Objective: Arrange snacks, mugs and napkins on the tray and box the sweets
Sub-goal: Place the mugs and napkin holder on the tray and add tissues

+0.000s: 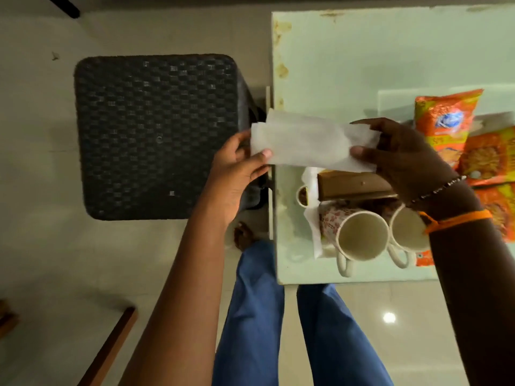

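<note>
Grip: the left hand [239, 160] and the right hand [401, 154] each pinch one end of a thin white paper napkin [309, 143], thumb on top, fingers beneath; both are closed on it.
Napkin position: stretched flat in the air between the hands, above the near left corner of the pale green glass-topped table [362, 57], partly folded along its length.
Handling: it looks very light, limp and easy to tear or crease; holding it at the two ends keeps it taut, and a gentle pinch should suffice.
Below the napkin: a brown cardboard box [351, 185], another white napkin [313, 227] lying under it, and a small cup [301, 195] just beside it.
Mugs: a white mug with red floral pattern [359, 238] and a plain white mug [404, 232], side by side, upright, empty.
Snacks: orange snack packets [443, 126] to the right, overlapping.
Writing: a blue logo on the top packet, too blurred to read.
Floor side: a dark woven plastic stool [158, 135] to the left of the table.
</note>
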